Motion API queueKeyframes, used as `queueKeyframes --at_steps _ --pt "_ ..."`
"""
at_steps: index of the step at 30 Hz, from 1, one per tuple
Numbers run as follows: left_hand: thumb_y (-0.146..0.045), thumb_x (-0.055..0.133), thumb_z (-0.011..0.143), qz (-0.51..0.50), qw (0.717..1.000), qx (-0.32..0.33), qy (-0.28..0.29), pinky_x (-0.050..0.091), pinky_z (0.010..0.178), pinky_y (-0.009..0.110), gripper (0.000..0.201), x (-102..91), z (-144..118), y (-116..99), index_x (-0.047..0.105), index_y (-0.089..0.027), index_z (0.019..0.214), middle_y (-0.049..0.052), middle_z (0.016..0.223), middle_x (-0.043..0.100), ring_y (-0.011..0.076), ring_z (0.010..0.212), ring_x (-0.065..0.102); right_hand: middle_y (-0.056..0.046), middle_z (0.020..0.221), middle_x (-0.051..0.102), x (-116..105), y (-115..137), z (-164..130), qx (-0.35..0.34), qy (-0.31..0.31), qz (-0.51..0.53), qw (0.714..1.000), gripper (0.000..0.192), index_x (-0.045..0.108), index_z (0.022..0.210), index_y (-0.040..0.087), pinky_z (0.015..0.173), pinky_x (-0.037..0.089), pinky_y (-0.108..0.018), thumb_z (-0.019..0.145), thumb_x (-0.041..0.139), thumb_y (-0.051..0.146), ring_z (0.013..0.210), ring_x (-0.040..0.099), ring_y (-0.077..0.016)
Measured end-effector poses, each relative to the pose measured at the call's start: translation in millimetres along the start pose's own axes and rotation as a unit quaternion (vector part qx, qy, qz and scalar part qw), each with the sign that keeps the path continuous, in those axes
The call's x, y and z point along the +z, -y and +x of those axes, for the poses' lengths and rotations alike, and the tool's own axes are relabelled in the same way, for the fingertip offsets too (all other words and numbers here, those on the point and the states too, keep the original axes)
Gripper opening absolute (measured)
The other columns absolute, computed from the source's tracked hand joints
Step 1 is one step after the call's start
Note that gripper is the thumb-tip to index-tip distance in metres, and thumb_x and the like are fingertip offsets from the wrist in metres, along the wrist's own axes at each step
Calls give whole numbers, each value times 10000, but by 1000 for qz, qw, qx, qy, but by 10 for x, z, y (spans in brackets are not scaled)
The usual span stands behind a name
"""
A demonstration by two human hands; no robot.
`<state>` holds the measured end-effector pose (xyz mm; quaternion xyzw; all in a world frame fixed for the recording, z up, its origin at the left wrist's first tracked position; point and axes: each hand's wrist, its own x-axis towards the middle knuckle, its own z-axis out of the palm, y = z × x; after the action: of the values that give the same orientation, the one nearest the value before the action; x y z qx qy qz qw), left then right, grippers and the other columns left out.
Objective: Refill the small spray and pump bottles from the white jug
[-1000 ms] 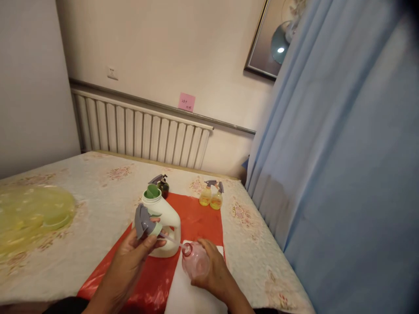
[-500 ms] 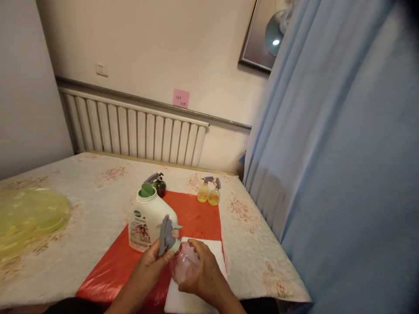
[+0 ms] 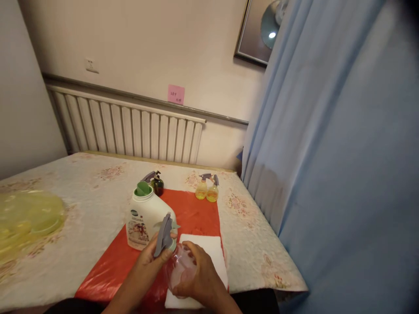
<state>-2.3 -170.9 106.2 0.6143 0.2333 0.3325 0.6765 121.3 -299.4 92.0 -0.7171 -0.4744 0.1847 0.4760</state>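
Observation:
A pink see-through spray bottle (image 3: 179,267) with a grey trigger head (image 3: 165,233) is held between my hands, tilted. My left hand (image 3: 151,257) grips the neck and the trigger head. Around the round body my right hand (image 3: 198,272) is wrapped from the right. Below the bottle lies a folded white cloth or pad (image 3: 209,248) on a red sheet (image 3: 196,216). Just beyond my left hand stands a white jug (image 3: 144,218), uncapped, with a green scoop or cup (image 3: 143,189) in its mouth.
Two small yellow spray bottles (image 3: 207,190) stand at the sheet's far right corner. A dark green spray bottle (image 3: 157,185) is behind the jug. On the left lies a yellow translucent plastic item (image 3: 29,218). A blue curtain (image 3: 314,152) hangs along the right side of the patterned bedspread (image 3: 258,257).
My view has shifted slightly. Both hands still hold the pink bottle, which has moved a little left and down, with the trigger head leaning a bit differently.

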Motion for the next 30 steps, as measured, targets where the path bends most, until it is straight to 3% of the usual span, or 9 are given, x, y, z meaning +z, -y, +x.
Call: queueKeyframes --at_steps 4,9,15,20,26,30 --pt "-451 761 745 -24 1000 0 -8 404 1102 423 460 -5 9 26 717 -243 1153 62 1233 711 323 1251 562 -42 1206 653 45 -75 13 0 -5 19 1000 947 560 1262 249 947 484 -384 378 859 94 1053 612 -280" --pt "-406 763 765 -96 995 -1 8 416 1083 361 471 13 20 70 676 -247 1199 58 1152 748 267 1167 626 -26 1194 660 23 -80 10 16 -7 57 998 928 578 1255 265 916 495 -368 392 865 83 1034 624 -264" --pt "-341 840 685 -115 993 -12 -26 498 949 294 480 85 38 79 708 -246 1137 43 1084 768 241 1058 669 -22 1199 665 -10 -29 -9 18 -1 73 997 930 599 1244 272 915 493 -368 378 888 98 1023 625 -261" --pt "-402 849 654 -172 985 -25 12 524 905 330 551 140 73 20 701 -231 1158 82 1080 777 279 1048 675 -45 1170 678 -32 -52 -5 41 -7 74 996 931 589 1262 246 920 499 -394 390 882 107 1031 635 -277" --pt "-322 860 656 -146 989 -21 -16 522 857 282 483 153 99 53 715 -237 1109 41 1023 774 236 987 679 -55 1235 657 -55 -50 -13 51 -2 86 995 957 580 1281 253 942 492 -394 386 882 100 1088 619 -285" --pt "-354 825 707 -155 988 -24 5 493 932 295 497 150 118 58 690 -230 1169 65 1157 743 255 1122 636 -63 1217 659 -75 -37 -11 70 -8 75 995 967 578 1283 230 947 486 -398 376 891 113 1085 615 -289"
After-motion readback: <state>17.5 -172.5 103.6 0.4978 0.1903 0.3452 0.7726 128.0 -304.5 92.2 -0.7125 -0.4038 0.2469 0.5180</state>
